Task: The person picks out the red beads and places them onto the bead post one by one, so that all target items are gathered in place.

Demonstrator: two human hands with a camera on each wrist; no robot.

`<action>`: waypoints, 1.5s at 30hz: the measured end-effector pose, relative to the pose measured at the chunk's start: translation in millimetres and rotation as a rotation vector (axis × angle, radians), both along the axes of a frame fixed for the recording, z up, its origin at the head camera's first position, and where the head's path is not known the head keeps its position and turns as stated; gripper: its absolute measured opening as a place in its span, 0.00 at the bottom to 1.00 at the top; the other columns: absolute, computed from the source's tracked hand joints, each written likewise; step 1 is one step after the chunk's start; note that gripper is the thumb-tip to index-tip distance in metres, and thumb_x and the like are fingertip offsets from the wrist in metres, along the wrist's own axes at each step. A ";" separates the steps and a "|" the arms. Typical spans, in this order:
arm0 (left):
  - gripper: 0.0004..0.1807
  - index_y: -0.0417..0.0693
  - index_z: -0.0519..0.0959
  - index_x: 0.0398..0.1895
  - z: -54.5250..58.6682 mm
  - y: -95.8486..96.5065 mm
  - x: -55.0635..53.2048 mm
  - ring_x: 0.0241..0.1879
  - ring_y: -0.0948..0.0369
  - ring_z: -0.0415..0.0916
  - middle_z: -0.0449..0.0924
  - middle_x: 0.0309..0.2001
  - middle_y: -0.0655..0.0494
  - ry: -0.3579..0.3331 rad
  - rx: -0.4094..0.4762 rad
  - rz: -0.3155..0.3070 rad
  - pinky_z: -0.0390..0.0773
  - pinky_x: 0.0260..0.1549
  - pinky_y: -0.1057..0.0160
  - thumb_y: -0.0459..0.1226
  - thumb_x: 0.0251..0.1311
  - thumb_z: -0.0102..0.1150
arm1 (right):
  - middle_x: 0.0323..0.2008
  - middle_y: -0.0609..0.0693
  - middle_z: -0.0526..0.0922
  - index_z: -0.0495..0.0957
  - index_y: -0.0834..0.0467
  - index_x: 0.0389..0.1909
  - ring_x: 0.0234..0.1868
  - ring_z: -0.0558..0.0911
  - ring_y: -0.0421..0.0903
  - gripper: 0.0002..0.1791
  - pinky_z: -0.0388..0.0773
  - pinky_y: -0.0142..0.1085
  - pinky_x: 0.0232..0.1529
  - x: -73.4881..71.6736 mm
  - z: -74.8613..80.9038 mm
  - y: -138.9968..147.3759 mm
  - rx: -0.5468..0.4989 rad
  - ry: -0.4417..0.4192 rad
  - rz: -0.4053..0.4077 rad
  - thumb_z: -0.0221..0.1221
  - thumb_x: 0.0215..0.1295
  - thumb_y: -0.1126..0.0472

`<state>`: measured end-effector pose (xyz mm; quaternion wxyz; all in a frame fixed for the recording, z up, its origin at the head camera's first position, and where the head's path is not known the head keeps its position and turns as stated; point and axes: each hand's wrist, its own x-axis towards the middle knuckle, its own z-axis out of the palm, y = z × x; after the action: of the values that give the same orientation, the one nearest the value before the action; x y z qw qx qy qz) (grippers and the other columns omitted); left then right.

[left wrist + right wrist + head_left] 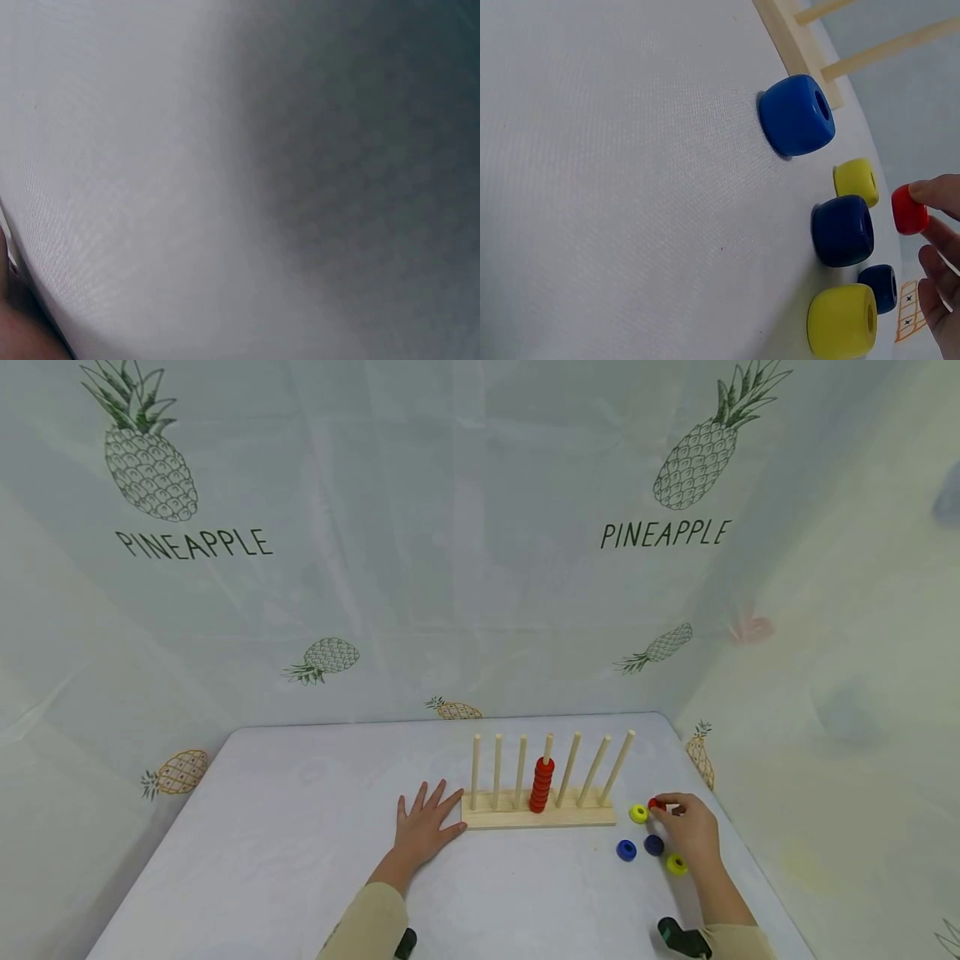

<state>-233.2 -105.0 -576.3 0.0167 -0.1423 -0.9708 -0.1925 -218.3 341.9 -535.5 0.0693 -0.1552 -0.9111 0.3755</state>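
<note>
A wooden peg rack stands on the table, several pegs upright, with a stack of red beads on its middle peg. My left hand lies spread on the table, thumb and fingertips at the rack's left end. To the right of the rack, my right hand pinches a red bead between thumb and fingers, raised off the table in the right wrist view. Close to it lie a yellow bead, a blue bead, a dark blue bead and another yellow bead.
A further dark blue bead shows behind the nearer yellow one in the right wrist view. The white table ends at a pineapple-printed curtain behind and at the sides. Mostly blurred tabletop fills the left wrist view.
</note>
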 end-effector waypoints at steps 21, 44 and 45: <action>0.36 0.61 0.65 0.72 -1.8 -0.6 -0.7 0.73 0.41 0.44 0.55 0.74 0.47 0.022 -0.003 -0.009 0.36 0.62 0.29 0.61 0.63 0.52 | 0.49 0.63 0.78 0.81 0.64 0.48 0.49 0.74 0.59 0.16 0.75 0.50 0.44 12.1 30.6 -29.3 -0.007 0.090 0.068 0.66 0.61 0.61; 0.35 0.60 0.65 0.72 -0.9 -2.6 1.0 0.73 0.40 0.43 0.55 0.74 0.46 0.011 0.018 -0.024 0.34 0.63 0.29 0.60 0.63 0.53 | 0.45 0.55 0.81 0.83 0.61 0.46 0.48 0.76 0.54 0.13 0.75 0.48 0.48 22.5 55.6 -59.9 -0.010 0.210 0.180 0.67 0.61 0.63; 0.36 0.61 0.65 0.72 -2.7 -3.1 0.5 0.74 0.41 0.43 0.54 0.75 0.47 0.008 0.012 -0.022 0.34 0.63 0.30 0.61 0.64 0.52 | 0.45 0.55 0.80 0.83 0.61 0.46 0.48 0.76 0.54 0.13 0.75 0.47 0.48 22.9 55.9 -61.2 -0.014 0.208 0.181 0.67 0.61 0.63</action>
<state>-232.7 -108.1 -579.0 0.0196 -0.1535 -0.9680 -0.1978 -195.4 280.7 -479.5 0.1281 -0.0330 -0.9067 0.4004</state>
